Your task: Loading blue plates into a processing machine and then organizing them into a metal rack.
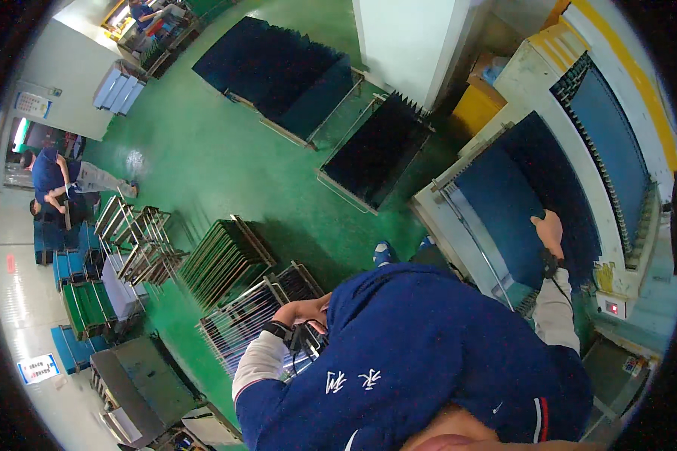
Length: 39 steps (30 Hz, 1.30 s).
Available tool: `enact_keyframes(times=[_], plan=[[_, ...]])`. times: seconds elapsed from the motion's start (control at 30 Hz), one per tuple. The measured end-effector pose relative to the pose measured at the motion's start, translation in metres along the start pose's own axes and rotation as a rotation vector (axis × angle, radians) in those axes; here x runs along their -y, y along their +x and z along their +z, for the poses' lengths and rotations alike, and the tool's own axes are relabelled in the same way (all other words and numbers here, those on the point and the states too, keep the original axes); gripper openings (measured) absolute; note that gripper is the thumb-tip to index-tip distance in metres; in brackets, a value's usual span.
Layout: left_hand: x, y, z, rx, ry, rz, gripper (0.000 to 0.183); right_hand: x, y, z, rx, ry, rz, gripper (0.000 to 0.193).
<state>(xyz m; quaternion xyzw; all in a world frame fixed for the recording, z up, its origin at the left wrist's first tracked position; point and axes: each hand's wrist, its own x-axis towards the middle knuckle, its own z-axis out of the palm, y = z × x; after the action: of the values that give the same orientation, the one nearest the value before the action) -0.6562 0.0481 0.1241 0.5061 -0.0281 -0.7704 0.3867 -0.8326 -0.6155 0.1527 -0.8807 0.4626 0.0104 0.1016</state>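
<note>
My right hand (549, 231) reaches out over a rack on the right and is closed at the upper edge of a flat blue panel (496, 197). Its thumb side shows over the panel, while the other fingers are partly hidden. Behind that panel stand more sheets, dark blue to black (553, 161), packed close together. My left hand (308, 310) is bent in near my waist, above a wire rack (237, 325). Part of it lies behind my blue shirt, so its fingers and anything in them cannot be made out. Dark straps with cables circle both wrists.
A pale machine (538, 71) with a toothed conveyor holding a blue panel (617, 139) stands at the right. Two carts of dark panels (278, 71) (376, 154) stand ahead. Empty metal racks (139, 237) and a green-slatted rack (222, 259) are at left. A person (53, 173) bends farther left.
</note>
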Motion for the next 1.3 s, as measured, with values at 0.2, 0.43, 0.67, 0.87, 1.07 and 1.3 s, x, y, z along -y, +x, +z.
enact_keyframes(times=[0.2, 0.43, 0.67, 0.87, 1.07, 1.3], plan=[[0.024, 0.0, -0.002, -0.071, 0.334, 0.143, 0.127, 0.035, -0.006, -0.027, 0.202, -0.021, 0.098, 0.056], [-0.032, -0.036, 0.042, -0.382, 1.048, 0.504, 0.137, 0.011, 0.001, -0.012, 0.155, -0.076, 0.049, 0.054], [-0.053, -0.029, 0.048, -0.399, 1.214, 0.564, 0.137, 0.02, -0.002, -0.017, 0.132, -0.033, 0.031, 0.047], [-0.059, -0.015, 0.037, -0.315, 1.249, 0.64, 0.146, 0.015, -0.001, -0.011, 0.093, -0.035, 0.047, 0.05], [-0.059, -0.009, 0.028, -0.24, 1.247, 0.599, 0.148, 0.015, -0.003, -0.011, 0.099, -0.062, 0.068, 0.057], [-0.048, -0.008, 0.028, -0.272, 1.193, 0.632, 0.149, 0.039, -0.01, -0.028, 0.111, -0.038, 0.065, 0.053]])
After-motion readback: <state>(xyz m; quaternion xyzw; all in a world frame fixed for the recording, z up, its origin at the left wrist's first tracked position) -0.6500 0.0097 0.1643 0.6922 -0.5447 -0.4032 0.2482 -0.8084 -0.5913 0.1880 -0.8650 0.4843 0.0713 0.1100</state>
